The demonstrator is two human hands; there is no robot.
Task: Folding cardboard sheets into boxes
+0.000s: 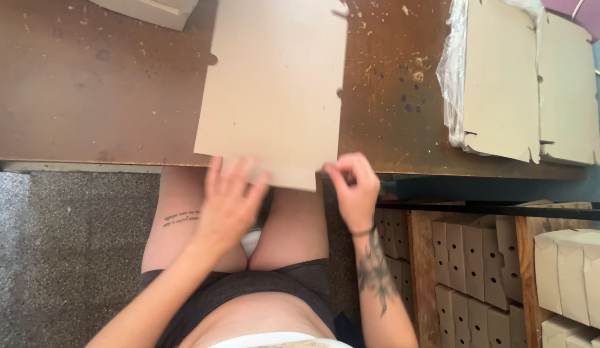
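A flat beige cardboard box blank (274, 84) lies on the brown wooden table (87, 90), its near edge hanging over the table's front. My left hand (230, 196) rests with fingers spread on the blank's near edge at the left. My right hand (355, 190) pinches the blank's near right corner between thumb and fingers. I sit with my legs under the table edge.
A stack of flat blanks (506, 84), partly in clear plastic, lies at the table's right end. Folded cardboard boxes (467, 270) fill wooden crates on the floor at the right. Another cardboard piece (152, 9) sits at the table's far side. Speckled floor lies at the left.
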